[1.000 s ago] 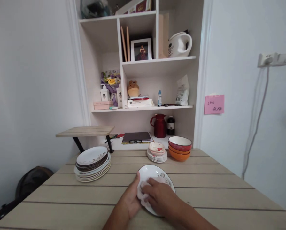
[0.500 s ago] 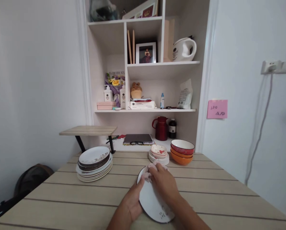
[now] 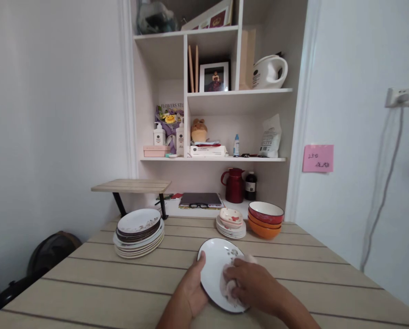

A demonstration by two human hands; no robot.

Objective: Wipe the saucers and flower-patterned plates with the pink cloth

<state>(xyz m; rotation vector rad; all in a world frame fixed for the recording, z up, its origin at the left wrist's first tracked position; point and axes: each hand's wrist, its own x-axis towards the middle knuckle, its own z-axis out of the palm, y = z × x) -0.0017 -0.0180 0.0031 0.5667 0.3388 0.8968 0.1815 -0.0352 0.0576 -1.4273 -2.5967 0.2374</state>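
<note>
On a shelf, the bouquet wrapping [image 3: 172,106] bears the capitals "FLOWERS STU", the rest cut off by a shelf divider [image 3: 185,91]. On the right-hand wall [image 3: 355,205], a pink note [image 3: 318,158] carries the handwritten number "250", with a second scrawled line that is illegible. Print on the pump bottle [image 3: 159,136], white pack [image 3: 209,151], white bag [image 3: 270,137] and dark bottle [image 3: 250,187] is too small to read.

left fingers [image 3: 202,261] hold a plate [image 3: 212,265], right fingers [image 3: 237,272] a cloth [image 3: 226,286] on it.

One held plate [image 3: 214,269], one cloth [image 3: 230,287], three stacked bowls [image 3: 264,221], one red jug [image 3: 235,187]
</note>
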